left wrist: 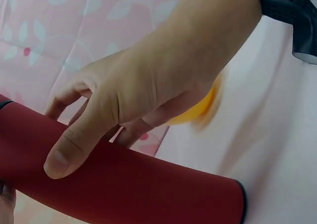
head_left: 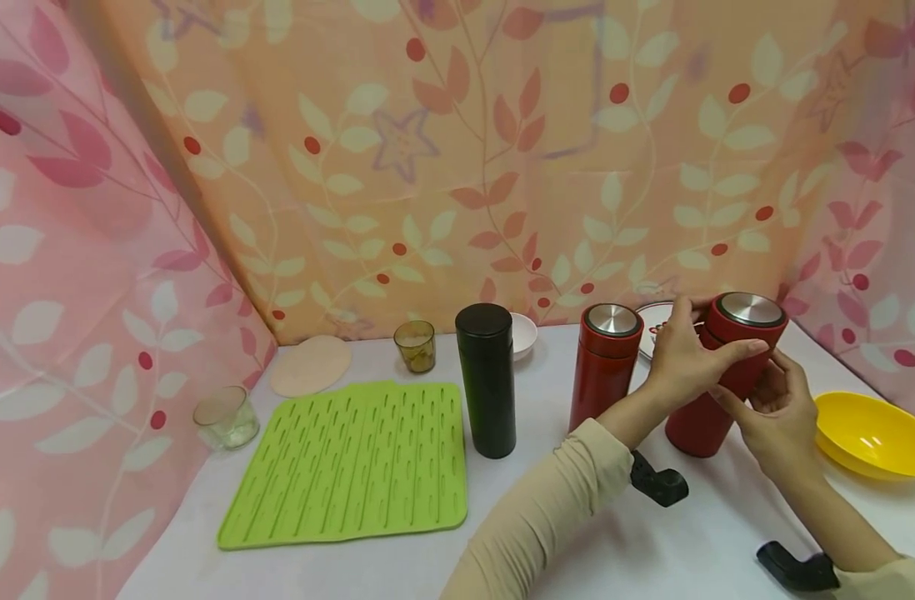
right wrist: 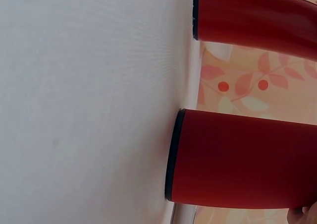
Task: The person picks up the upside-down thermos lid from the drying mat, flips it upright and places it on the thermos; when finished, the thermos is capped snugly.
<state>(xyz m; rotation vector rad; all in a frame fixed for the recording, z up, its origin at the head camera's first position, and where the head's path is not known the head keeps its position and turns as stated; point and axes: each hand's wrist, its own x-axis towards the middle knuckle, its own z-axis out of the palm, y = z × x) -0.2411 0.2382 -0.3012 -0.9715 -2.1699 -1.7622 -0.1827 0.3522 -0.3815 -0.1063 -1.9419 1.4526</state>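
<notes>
- The camera on my head looks forward and down across the table (head_left: pixel 397 575) to the leaf-print curtain (head_left: pixel 502 167), far enough to take in everything.
- My left wrist camera sits close behind my left hand (left wrist: pixel 148 90), on the red flask (left wrist: pixel 124 184) it holds.
- My right wrist camera looks along the table, close to two red flask bases (right wrist: pixel 237 159).
- All three views share the red flask.

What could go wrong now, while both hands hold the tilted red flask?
The tilted red flask, gripped by the left hand and right hand, might slip, since it leans on its base edge. It could knock the upright red flask close beside it. The yellow bowl could also be bumped.
</notes>
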